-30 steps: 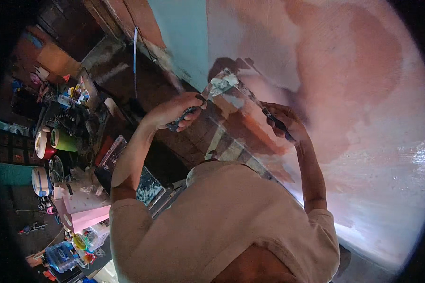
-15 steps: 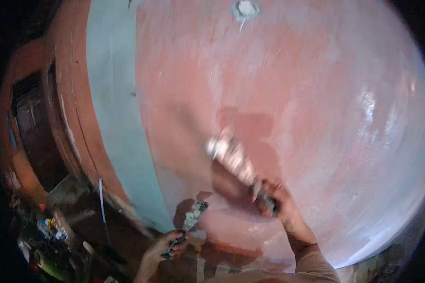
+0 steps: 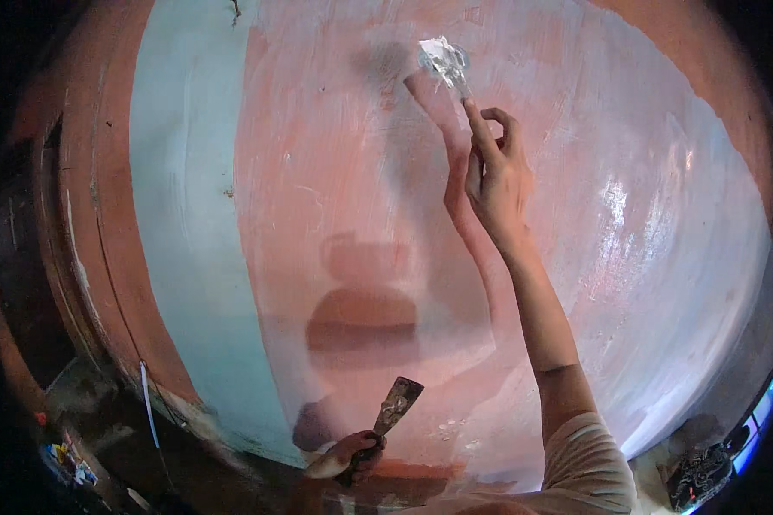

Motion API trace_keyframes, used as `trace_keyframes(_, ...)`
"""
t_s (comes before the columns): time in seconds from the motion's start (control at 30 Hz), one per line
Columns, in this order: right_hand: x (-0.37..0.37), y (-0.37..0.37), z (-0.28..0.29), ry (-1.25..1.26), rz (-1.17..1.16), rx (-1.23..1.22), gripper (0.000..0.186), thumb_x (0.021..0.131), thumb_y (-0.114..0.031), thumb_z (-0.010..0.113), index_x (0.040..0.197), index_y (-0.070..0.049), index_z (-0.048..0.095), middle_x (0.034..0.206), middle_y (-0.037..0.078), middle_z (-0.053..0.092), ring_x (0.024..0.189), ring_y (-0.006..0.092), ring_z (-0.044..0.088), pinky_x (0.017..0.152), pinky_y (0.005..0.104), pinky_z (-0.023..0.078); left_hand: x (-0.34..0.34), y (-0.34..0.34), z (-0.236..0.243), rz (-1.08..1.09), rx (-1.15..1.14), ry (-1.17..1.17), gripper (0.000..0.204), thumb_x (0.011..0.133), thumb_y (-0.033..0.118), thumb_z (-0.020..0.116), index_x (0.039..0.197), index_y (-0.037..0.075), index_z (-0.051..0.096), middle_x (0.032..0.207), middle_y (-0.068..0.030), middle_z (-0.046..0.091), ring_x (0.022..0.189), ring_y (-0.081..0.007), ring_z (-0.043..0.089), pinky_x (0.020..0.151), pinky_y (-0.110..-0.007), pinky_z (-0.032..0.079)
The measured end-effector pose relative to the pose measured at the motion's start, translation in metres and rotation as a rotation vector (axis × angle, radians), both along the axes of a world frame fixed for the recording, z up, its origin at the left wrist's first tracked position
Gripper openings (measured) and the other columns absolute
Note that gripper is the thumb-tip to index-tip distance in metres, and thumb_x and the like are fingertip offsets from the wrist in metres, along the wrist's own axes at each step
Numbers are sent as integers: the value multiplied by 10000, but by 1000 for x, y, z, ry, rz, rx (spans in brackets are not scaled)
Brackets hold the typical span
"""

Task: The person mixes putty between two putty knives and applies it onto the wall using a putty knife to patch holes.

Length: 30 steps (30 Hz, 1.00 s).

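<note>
High on the patchy pink wall point(image 3: 318, 172), a putty knife point(image 3: 444, 60) loaded with white paste rests over a small pale patch. My right hand point(image 3: 498, 180) grips its handle, index finger stretched along it, arm raised. Low in the view, my left hand point(image 3: 361, 451) holds a second, darker scraper point(image 3: 398, 402) upright, some pale residue on its blade, held out in front of the wall.
A pale teal band point(image 3: 180, 215) and an orange strip point(image 3: 103, 240) run down the wall's left. A dark doorway point(image 3: 21, 240) lies farther left. A white strip point(image 3: 150, 403) stands near small clutter point(image 3: 64, 463) at lower left. A dark patterned object point(image 3: 696, 476) sits at lower right.
The view has lifted from my hands and clutter to the wall. My right hand has risen with the pasted knife to the patch; the left stays low, its scraper now carrying less paste.
</note>
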State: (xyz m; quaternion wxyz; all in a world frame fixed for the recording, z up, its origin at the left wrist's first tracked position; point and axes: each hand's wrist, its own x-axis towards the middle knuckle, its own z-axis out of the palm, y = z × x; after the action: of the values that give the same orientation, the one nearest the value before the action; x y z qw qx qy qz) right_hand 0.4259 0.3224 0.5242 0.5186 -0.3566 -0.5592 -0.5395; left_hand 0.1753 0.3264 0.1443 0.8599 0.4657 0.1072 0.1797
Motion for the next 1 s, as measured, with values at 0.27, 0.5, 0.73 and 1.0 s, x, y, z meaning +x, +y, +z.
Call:
trace_keyframes(0.27, 3, 19, 1, 33, -178, -47, 508, 836, -39, 561, 1323, -165, 492, 1238, 154, 465, 953, 363, 563, 748, 432, 514, -7, -24, 35, -48, -106, 20, 239, 921, 278, 543, 1018, 60, 520, 619, 2, 494, 412, -92, 457, 358, -234, 402)
trace_keyframes(0.5, -2, 30, 4, 16, -151, -6, 486, 847, -41, 554, 1319, -137, 494, 1236, 195, 462, 1000, 386, 548, 784, 454, 498, 8, -12, 14, -140, 13, 84, 247, 933, 304, 500, 976, 60, 512, 621, -5, 498, 413, -98, 443, 374, -241, 383)
trace_keyframes(0.73, -14, 32, -7, 79, -117, -85, 444, 854, -61, 561, 1294, -100, 515, 1167, 210, 483, 790, 357, 619, 605, 413, 522, 15, -11, 14, -132, 63, 114, 244, 930, 301, 490, 945, 58, 498, 605, -11, 481, 408, -105, 442, 361, -252, 371)
trace_keyframes(1.0, -15, 1, -23, 36, 150, -114, 427, 859, 39, 527, 1259, -101, 582, 1077, 136, 518, 599, 146, 504, 562, 291, 455, 8, -10, 12, -121, 71, 211, 285, 937, 333, 472, 992, 55, 501, 637, -8, 484, 441, -100, 438, 397, -250, 384)
